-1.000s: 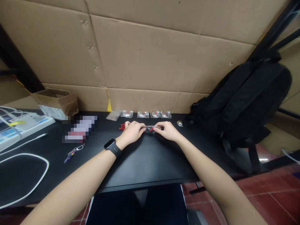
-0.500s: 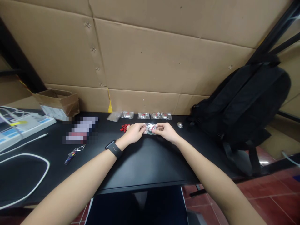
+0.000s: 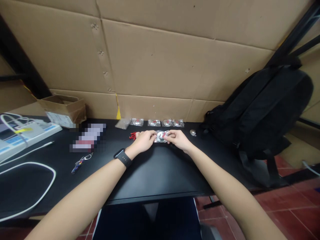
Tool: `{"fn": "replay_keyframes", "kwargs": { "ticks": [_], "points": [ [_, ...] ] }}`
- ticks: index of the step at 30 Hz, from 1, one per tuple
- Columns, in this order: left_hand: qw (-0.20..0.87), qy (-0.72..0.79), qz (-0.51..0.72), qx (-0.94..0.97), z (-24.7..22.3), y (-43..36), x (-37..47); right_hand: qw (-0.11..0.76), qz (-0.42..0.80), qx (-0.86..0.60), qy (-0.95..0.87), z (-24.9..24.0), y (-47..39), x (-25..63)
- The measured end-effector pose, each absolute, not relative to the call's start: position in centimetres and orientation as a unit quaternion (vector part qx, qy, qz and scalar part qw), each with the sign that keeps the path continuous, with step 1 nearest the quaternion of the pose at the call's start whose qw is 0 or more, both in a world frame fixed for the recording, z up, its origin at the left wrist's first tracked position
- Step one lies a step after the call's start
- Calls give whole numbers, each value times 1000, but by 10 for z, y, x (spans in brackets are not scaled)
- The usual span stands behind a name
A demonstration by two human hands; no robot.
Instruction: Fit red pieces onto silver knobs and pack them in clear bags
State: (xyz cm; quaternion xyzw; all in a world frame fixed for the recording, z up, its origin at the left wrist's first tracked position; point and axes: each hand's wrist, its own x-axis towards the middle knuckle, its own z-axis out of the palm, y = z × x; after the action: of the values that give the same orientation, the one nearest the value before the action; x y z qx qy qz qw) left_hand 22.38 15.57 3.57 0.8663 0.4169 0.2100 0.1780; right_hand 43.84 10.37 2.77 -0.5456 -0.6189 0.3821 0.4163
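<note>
"Gripping the clear packet (image 3: 160, 136), first entry: whose fingers?"

"Both hands'. Left hand (image 3: 143, 141): thumb and fingertips closed on its left edge. Right hand (image 3: 180, 140): thumb and fingertips closed on its right side, by a red piece."

"Contents and position of the packet?"

"One round silvery disc, with red on it; held above the near-middle of the black table (image 3: 160, 176)."

"Items near the packet?"

"Red cords (image 3: 132, 135), one bunch, to its left, partly behind the left hand. Bagged discs (image 3: 154, 123), four, each showing red, in a row beyond it. Plastic bags (image 3: 123, 123), flat and cloudy, beyond it to the left; number, could not tell. Silvery piece (image 3: 192, 132), one, to its right."

"Items farther from the packet?"

"Left of it: keychain (image 3: 79, 165), one, nearer the wearer; pixelated item (image 3: 87, 138), one, identity hidden; open cardboard box (image 3: 66, 111), one; power strip (image 3: 32, 138), one, white and blue, farther out. Right of it, well apart: backpack (image 3: 270, 106), one, black. Beyond it, to the left: yellow tassel (image 3: 118, 113), one, against the cardboard wall (image 3: 160, 66)."
</note>
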Motion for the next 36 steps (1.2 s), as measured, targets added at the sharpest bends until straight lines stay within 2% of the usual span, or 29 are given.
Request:
{"fn": "replay_keyframes", "kwargs": {
  "ticks": [17, 26, 36],
  "points": [
    [200, 436, 235, 845, 37, 157, 223, 437, 407, -540, -593, 37, 102, 430],
    [217, 487, 296, 792, 39, 171, 215, 401, 439, -553, -584, 45, 144, 419],
    [88, 560, 253, 784, 52, 231, 211, 333, 327, -665, -583, 52, 218, 384]
  ]
}}
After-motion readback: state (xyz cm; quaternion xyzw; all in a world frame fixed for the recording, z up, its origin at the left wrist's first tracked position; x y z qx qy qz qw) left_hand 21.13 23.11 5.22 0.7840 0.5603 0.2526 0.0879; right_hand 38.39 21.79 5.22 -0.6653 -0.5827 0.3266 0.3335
